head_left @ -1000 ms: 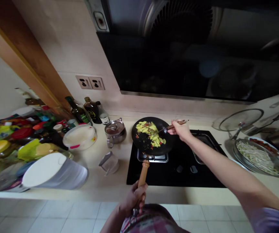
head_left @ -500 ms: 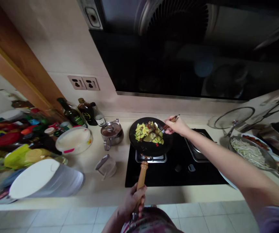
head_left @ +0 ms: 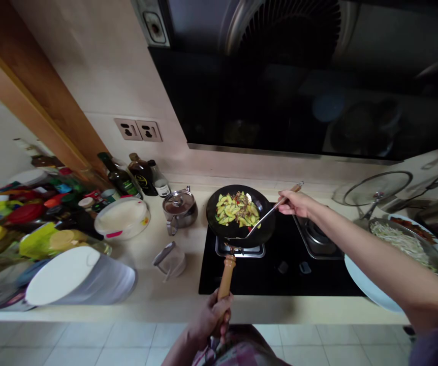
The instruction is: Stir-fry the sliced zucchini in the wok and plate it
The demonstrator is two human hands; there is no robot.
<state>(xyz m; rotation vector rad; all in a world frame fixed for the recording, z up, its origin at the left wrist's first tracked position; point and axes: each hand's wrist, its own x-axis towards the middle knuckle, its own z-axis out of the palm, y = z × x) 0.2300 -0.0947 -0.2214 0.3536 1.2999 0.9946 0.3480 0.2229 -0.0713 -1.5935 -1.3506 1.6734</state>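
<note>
My left hand (head_left: 215,315) is wrapped round the wooden handle (head_left: 226,277) of a black wok (head_left: 213,223), which sits over the left burner. Sliced green-yellow vegetables (head_left: 234,211), with darker bits that look like meat, lie in the wok. In my right hand (head_left: 295,202) is a long metal spatula (head_left: 267,215), gripped near its wooden end. Its head rests low against the wok's near side, below the food, and its exact shape is hard to make out.
Left of the black stove (head_left: 249,282) stand a lidded metal pot (head_left: 179,208), a clear measuring cup (head_left: 171,262), a white-lidded container (head_left: 122,218) and several bottles (head_left: 120,175). Bean sprouts (head_left: 400,244) in a pan and a glass lid (head_left: 379,188) are at right. A range hood (head_left: 264,117) hangs above.
My right hand has moved right and slightly down, drawing the spatula out of the food to the wok's near side. The food is more spread out. My left hand keeps its hold.
</note>
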